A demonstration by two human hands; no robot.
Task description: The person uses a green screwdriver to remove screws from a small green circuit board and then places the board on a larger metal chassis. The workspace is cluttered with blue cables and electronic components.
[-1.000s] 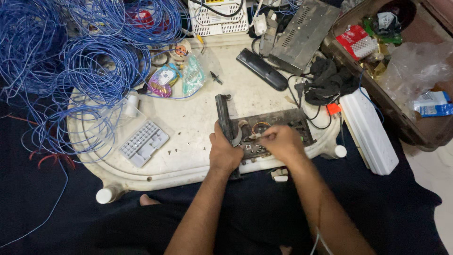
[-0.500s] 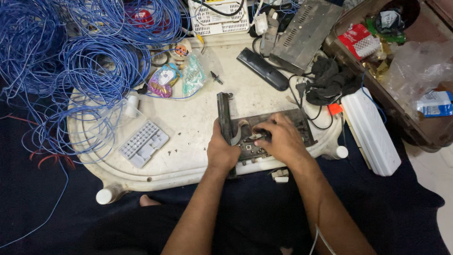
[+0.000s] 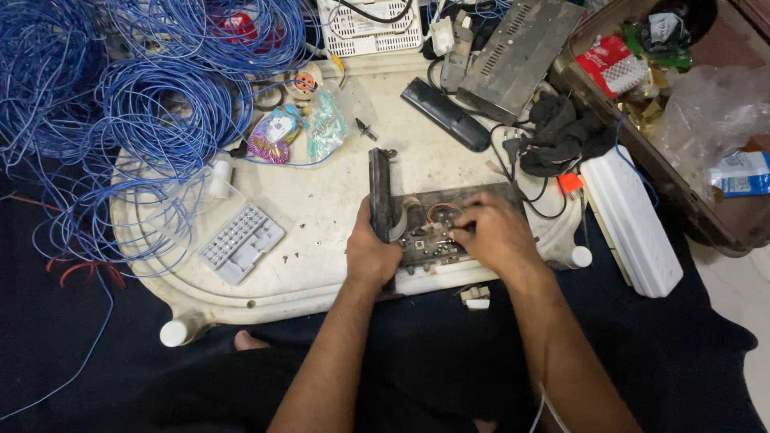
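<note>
A dark, opened electronic device [image 3: 437, 223] with a circuit board and a copper coil lies near the front edge of a white tray-like table [image 3: 313, 192]. My left hand [image 3: 374, 250] grips the device's left end, beside its upright black side panel [image 3: 378, 192]. My right hand [image 3: 495, 232] rests over the board's right half, fingers pinched on something small at the board; what it pinches is hidden.
Tangled blue wire coils [image 3: 120, 96] cover the left and back. A grey screwdriver-bit case [image 3: 241, 242], black remote [image 3: 445, 114], grey metal box [image 3: 517, 56], black cables [image 3: 561, 136], white power strip [image 3: 630, 220] and a cluttered brown box [image 3: 682, 120] surround the work.
My right hand shifted slightly to the right over the board. My left hand kept its grip on the device.
</note>
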